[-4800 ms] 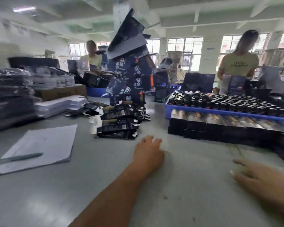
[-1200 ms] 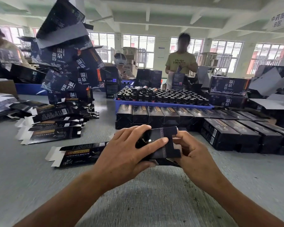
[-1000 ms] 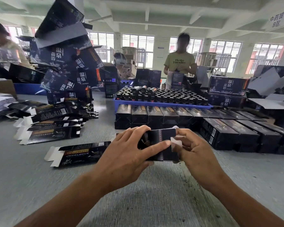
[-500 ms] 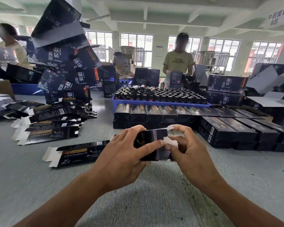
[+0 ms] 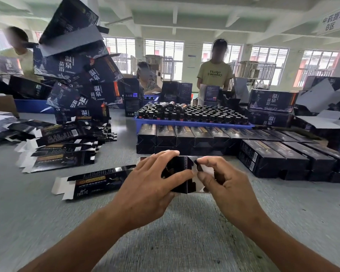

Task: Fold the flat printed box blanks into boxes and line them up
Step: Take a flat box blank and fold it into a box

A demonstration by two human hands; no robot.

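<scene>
From the head camera, the left hand [image 5: 145,193] wraps the half-formed black box [image 5: 182,173], thumb along its near side and fingers curled over the top, just above the grey table [image 5: 185,242]. The right hand [image 5: 228,185] has thumb and forefinger pinched together on the white end flap [image 5: 206,170]; which flap goes in first is hard to tell, since the fingers cover the opening. A single flat blank [image 5: 90,182] lies just left of the hands, more blanks [image 5: 61,146] are heaped beyond it, and a row of finished boxes [image 5: 185,137] stands in front of a blue tray of bottles [image 5: 192,118]. If the flap is pushed in crooked it will likely crease, and too hard a squeeze from the left hand could skew the box and let the end spring open.
</scene>
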